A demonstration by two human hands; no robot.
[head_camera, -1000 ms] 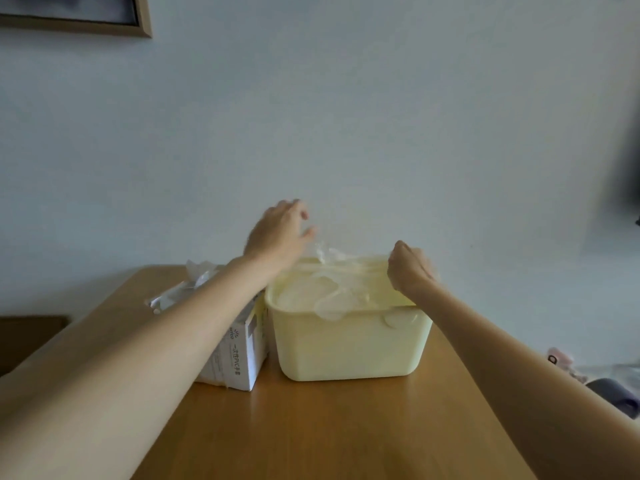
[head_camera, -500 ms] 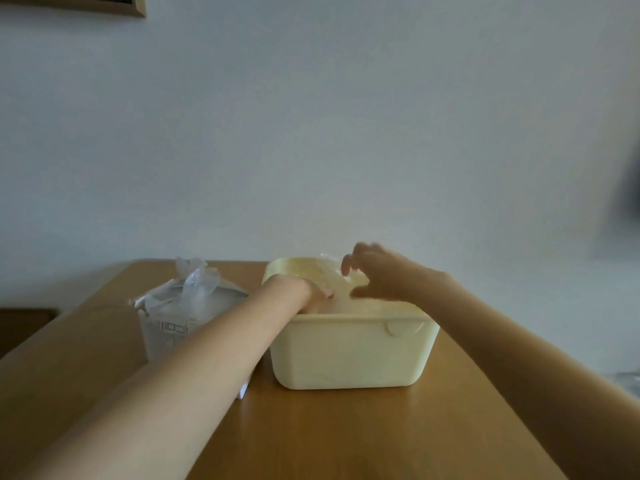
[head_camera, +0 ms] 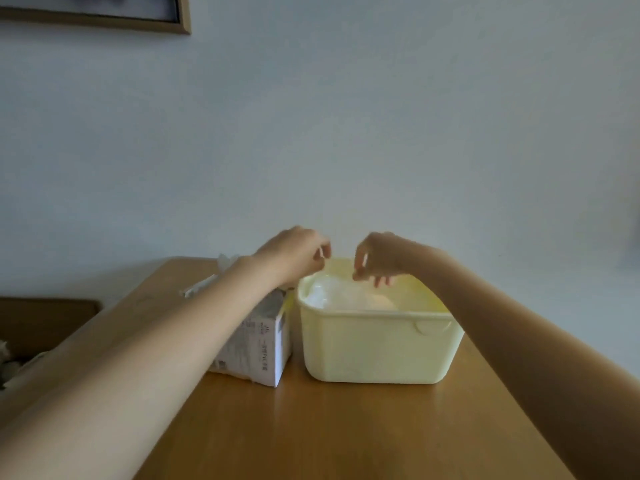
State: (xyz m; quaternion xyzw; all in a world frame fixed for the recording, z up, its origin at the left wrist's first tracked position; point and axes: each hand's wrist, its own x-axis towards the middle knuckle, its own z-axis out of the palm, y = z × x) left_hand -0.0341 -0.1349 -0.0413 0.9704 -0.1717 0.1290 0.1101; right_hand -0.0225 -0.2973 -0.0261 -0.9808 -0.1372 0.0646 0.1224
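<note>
A pale yellow plastic bin (head_camera: 377, 348) stands on the wooden table (head_camera: 346, 431). A thin clear plastic bag (head_camera: 343, 294) lies crumpled inside it. My left hand (head_camera: 294, 254) hovers over the bin's far left rim with fingers curled, pinching a thin bit of the bag's film. My right hand (head_camera: 379, 258) is just to its right, above the bin's far side, with thumb and forefinger pinched on the film too. The film between the hands is hard to make out.
A white printed carton (head_camera: 265, 341) with plastic film sticking out of its top stands against the bin's left side, partly behind my left forearm. A plain wall rises behind the table. A framed picture (head_camera: 145, 15) hangs at the upper left.
Both hands have come up out of the bin and now meet above its far rim. The camera has tilted, bringing the picture frame back into view.
</note>
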